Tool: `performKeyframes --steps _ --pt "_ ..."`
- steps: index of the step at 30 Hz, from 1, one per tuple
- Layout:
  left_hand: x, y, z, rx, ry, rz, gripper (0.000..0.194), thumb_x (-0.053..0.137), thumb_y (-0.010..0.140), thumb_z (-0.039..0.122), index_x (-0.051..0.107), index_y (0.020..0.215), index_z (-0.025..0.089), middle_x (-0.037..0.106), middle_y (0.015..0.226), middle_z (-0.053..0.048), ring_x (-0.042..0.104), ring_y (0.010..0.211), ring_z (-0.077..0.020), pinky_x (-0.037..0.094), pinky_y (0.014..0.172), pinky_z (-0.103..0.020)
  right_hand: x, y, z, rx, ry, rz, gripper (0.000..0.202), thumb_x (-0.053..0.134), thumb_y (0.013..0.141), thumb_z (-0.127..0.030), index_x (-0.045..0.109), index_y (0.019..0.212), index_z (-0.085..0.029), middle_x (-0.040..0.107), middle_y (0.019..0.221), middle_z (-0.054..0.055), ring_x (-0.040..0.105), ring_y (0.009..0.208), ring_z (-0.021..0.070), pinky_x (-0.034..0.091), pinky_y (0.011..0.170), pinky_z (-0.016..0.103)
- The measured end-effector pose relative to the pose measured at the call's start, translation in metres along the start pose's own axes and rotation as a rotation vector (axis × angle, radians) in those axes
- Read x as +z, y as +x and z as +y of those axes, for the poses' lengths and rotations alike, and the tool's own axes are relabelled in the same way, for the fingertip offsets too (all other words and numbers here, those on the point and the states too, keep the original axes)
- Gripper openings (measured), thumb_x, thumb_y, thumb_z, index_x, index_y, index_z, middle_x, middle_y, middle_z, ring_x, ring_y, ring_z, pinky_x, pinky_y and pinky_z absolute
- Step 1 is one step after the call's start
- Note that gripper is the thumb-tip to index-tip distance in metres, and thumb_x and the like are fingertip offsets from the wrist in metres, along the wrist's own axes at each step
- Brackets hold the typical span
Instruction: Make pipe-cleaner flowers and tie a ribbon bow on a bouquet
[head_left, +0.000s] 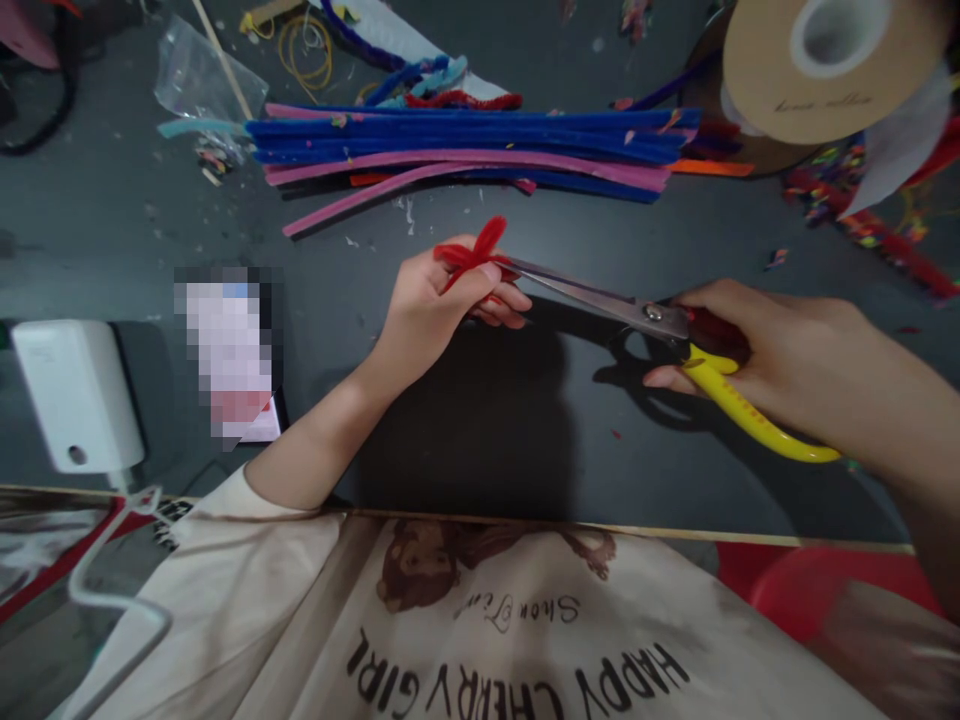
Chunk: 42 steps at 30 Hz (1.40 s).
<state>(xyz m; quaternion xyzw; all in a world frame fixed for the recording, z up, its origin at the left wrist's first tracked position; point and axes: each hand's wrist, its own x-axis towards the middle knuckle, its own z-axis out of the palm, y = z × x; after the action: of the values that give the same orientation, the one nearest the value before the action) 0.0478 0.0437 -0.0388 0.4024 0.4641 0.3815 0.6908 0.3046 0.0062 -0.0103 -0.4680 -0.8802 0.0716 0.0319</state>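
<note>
My left hand (442, 305) pinches a red pipe cleaner (489, 238) bent into several small loops, between thumb and fingers. On the right, my right hand (787, 345) is wrapped round the handles of scissors (750, 420) with yellow and dark red grips. Their metal blades point left and look nearly closed. The tips reach the red loops by my left thumb; whether they touch them I cannot tell. Behind my hands lies a bundle of blue pipe cleaners (465, 135) with pink pipe cleaners (360, 200) along its near side.
A ribbon spool (832, 90) stands at the back right, near colourful scraps (862, 220). To the left are a pixelated phone (232, 350) and a white power bank (79, 395) with a cable. A clear plastic bag (202, 80) and rubber bands (306, 50) lie at the back left.
</note>
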Motion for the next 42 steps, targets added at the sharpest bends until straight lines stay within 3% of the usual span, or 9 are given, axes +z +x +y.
performKeyframes --steps 8,17,21,25,29,31,34,38,42 --pt "-0.001 -0.002 0.001 0.050 -0.045 -0.040 0.007 0.056 0.082 0.020 0.054 0.078 0.014 0.071 0.064 0.003 0.066 0.052 -0.0075 0.055 0.054 -0.018 -0.001 -0.002 0.005 0.041 0.045 -0.046 0.070 0.023 0.079 -0.078 0.056 0.085 -0.017 0.051 0.053 0.000 0.049 0.038 0.0144 0.034 0.039 0.025" --pt "0.000 -0.002 0.001 0.032 -0.008 -0.016 0.008 0.055 0.083 0.021 0.056 0.079 0.014 0.070 0.064 0.004 0.065 0.053 -0.0065 0.055 0.056 -0.019 -0.003 0.000 0.004 -0.024 0.044 0.018 0.063 0.024 0.084 -0.072 0.053 0.081 -0.017 0.047 0.051 -0.003 0.043 0.036 0.0103 0.033 0.040 0.022" --pt "0.000 -0.002 0.003 0.003 -0.031 0.024 0.010 0.053 0.085 0.022 0.059 0.082 0.015 0.070 0.066 0.003 0.065 0.054 -0.0056 0.052 0.056 -0.018 -0.006 -0.003 0.005 0.072 -0.017 0.005 0.070 0.020 0.082 -0.076 0.055 0.088 -0.016 0.051 0.058 0.001 0.048 0.045 0.0130 0.034 0.043 0.023" --pt "-0.005 0.003 -0.003 0.138 -0.117 0.029 0.018 0.050 0.087 0.025 0.066 0.086 0.019 0.059 0.052 0.005 0.048 0.038 -0.0023 0.037 0.039 -0.019 -0.002 -0.010 0.005 0.245 -0.240 0.074 0.084 0.015 0.079 -0.079 0.058 0.102 -0.011 0.065 0.075 0.011 0.061 0.063 0.0209 0.036 0.047 0.027" --pt "-0.008 0.007 -0.007 0.234 -0.110 0.101 0.016 0.048 0.088 0.025 0.061 0.081 0.020 0.050 0.043 0.007 0.032 0.034 -0.0023 0.026 0.039 -0.022 0.004 -0.017 0.007 0.237 -0.325 -0.027 0.087 0.007 0.079 -0.079 0.061 0.096 -0.012 0.065 0.069 0.011 0.063 0.062 0.0232 0.033 0.045 0.028" --pt "-0.008 0.007 -0.008 0.243 -0.090 0.065 0.011 0.050 0.085 0.021 0.058 0.077 0.021 0.051 0.042 0.008 0.035 0.032 -0.0025 0.024 0.036 -0.022 0.005 -0.018 0.008 0.262 -0.316 -0.021 0.091 0.007 0.077 -0.080 0.062 0.099 -0.011 0.066 0.072 0.012 0.064 0.064 0.0234 0.036 0.047 0.028" --pt "-0.006 0.005 -0.007 0.199 -0.035 0.051 0.014 0.055 0.086 0.030 0.061 0.076 0.023 0.054 0.046 0.008 0.039 0.035 -0.0023 0.029 0.036 -0.021 0.003 -0.017 0.007 0.319 -0.295 -0.050 0.097 0.005 0.074 -0.083 0.062 0.104 -0.011 0.068 0.080 0.014 0.064 0.068 0.0244 0.038 0.049 0.029" --pt "-0.003 0.001 -0.006 0.127 -0.046 0.041 0.016 0.054 0.085 0.032 0.058 0.076 0.019 0.067 0.059 0.005 0.059 0.045 -0.0057 0.045 0.045 -0.019 -0.004 -0.014 0.003 0.317 -0.269 -0.191 0.101 -0.003 0.072 -0.083 0.062 0.101 -0.012 0.065 0.071 0.012 0.059 0.059 0.0244 0.034 0.046 0.030" --pt "-0.001 -0.001 -0.003 0.044 0.015 0.066 0.015 0.052 0.085 0.031 0.058 0.087 0.017 0.072 0.070 0.002 0.068 0.057 -0.0079 0.048 0.051 -0.017 -0.011 -0.013 0.004 0.339 -0.204 -0.190 0.100 -0.001 0.070 -0.085 0.061 0.101 -0.013 0.062 0.074 0.012 0.056 0.061 0.0237 0.036 0.050 0.031"
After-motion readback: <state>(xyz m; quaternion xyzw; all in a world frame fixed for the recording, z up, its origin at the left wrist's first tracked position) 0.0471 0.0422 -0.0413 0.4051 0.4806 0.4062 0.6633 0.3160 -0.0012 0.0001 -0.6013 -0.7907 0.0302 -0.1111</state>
